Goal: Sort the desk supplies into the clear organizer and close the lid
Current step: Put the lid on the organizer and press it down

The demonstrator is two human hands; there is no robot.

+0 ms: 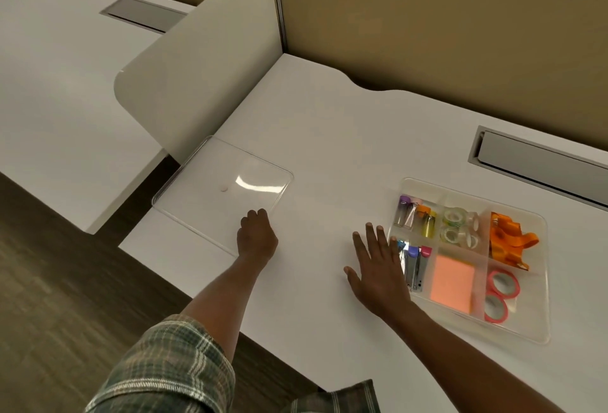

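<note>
The clear organizer (539,330) lies open on the white desk at the right, its compartments holding binder clips (416,215), clear tape rolls (455,226), orange ribbon (508,240), staplers (413,263), a salmon sticky-note pad (454,281) and pink tape rolls (500,294). The clear lid (204,182) lies flat at the desk's left edge, apart from the organizer. My left hand (256,236) has its fingers curled over the lid's near right edge. Fingers spread, my right hand (378,268) lies flat on the desk against the organizer's left wall.
A white divider panel (197,60) stands behind the lid. A tan partition wall (444,24) backs the desk. A grey cable hatch (539,162) sits behind the organizer. The desk's front edge drops to dark floor (65,297) at the left.
</note>
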